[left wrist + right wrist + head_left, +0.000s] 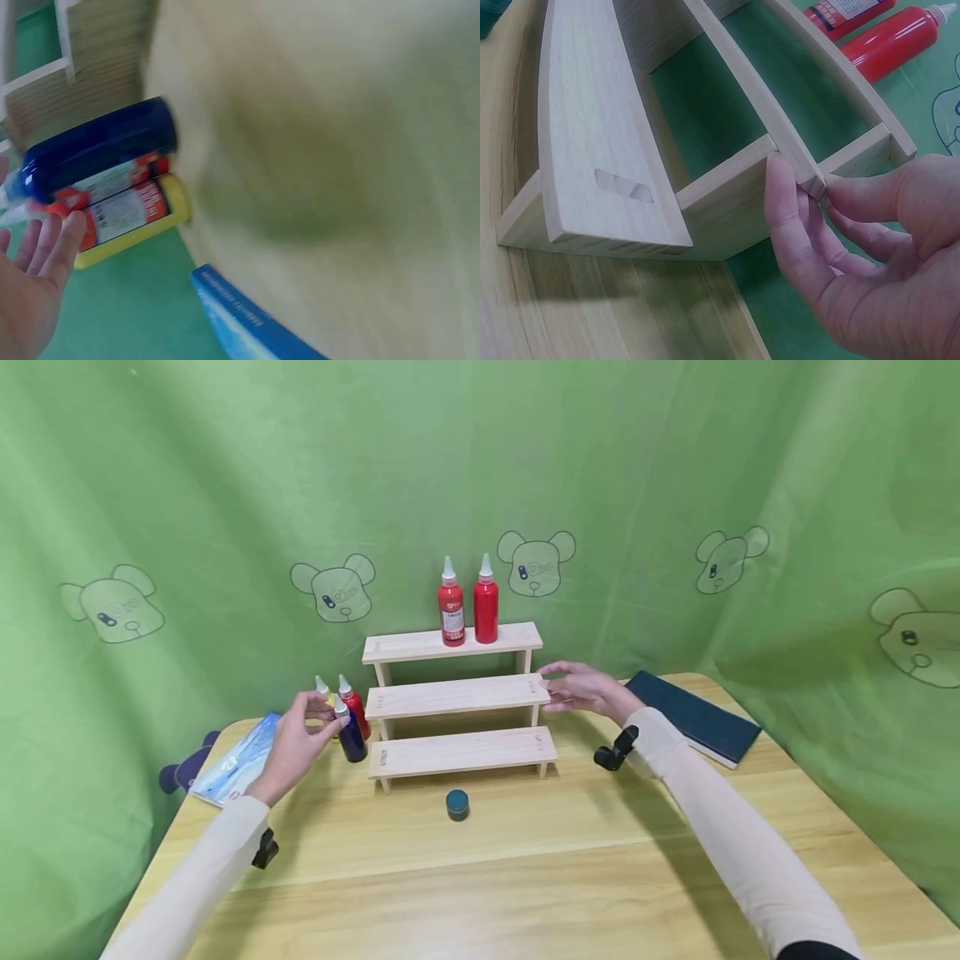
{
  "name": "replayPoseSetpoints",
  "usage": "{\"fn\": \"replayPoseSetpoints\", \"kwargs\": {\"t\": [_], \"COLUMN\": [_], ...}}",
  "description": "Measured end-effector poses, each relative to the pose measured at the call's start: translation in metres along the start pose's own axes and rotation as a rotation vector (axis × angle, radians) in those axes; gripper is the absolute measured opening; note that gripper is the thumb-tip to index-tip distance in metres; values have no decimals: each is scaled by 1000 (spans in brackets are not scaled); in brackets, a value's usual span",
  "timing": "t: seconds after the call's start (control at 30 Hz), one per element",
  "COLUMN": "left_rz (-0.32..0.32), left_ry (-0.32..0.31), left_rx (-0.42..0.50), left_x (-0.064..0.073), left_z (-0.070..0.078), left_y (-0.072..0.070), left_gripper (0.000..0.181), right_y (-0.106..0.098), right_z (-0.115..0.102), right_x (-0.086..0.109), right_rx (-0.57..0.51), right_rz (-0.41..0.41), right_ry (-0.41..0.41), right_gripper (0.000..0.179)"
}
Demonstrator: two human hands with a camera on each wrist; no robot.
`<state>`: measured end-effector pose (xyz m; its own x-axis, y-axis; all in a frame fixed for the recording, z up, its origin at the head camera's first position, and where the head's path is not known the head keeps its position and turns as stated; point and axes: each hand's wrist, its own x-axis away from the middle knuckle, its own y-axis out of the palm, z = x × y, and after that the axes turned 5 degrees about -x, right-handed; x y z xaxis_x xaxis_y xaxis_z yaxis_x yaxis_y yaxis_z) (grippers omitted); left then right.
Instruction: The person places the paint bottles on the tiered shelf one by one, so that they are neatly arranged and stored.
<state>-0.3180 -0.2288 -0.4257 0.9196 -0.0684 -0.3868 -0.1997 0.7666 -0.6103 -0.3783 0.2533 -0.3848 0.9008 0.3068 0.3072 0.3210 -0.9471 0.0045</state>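
My left hand (296, 743) is at the nozzle of a dark blue squeeze bottle (352, 741), its thumb close against the cap. In the left wrist view its fingers extend past the nozzle, beside a yellow bottle (178, 202) with a label. A red bottle (363, 720) stands right behind the blue one. My right hand (585, 691) grips the right end of the middle step of a three-tier wooden stand (457, 695). In the right wrist view the thumb and fingers (784, 206) pinch the board's corner. Two red bottles (486, 610) stand upright on the top step.
A small dark teal jar (457, 806) sits on the table in front of the stand. To the left lies a blue and white packet (236, 760), with a purple object (183, 768) beside it. A dark green book (693, 718) lies at the right. Green curtains enclose the table.
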Motion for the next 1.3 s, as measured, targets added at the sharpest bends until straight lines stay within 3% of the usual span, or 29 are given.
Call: {"fn": "replayPoseSetpoints", "kwargs": {"t": [0.27, 0.37, 0.57, 0.8, 1.17, 1.3], "left_rz": [-63, -87, -105, -128, -117, -79], "left_ry": [-58, -68, -102, -87, -95, -106], "left_rx": [-12, -8, 14, 55, 77, 57], "left_x": [0, -1, 0, 0, 2, 5], "left_z": [-5, -5, -8, -15, -17, -22], "left_y": [23, 27, 25, 21, 21, 26], "left_gripper": [56, 54, 53, 55, 54, 55], "right_y": [-6, -10, -11, -7, -3, -1], "right_z": [5, 10, 13, 6, 6, 9], "right_x": [7, 9, 6, 3, 0, -3], "right_rx": [36, 6, -19, -26, -15, 29], "right_rz": [17, 20, -26, -29, -10, 17], "right_ry": [-14, 2, -10, -17, -50, -91], "right_gripper": [58, 57, 58, 56, 54, 50]}}
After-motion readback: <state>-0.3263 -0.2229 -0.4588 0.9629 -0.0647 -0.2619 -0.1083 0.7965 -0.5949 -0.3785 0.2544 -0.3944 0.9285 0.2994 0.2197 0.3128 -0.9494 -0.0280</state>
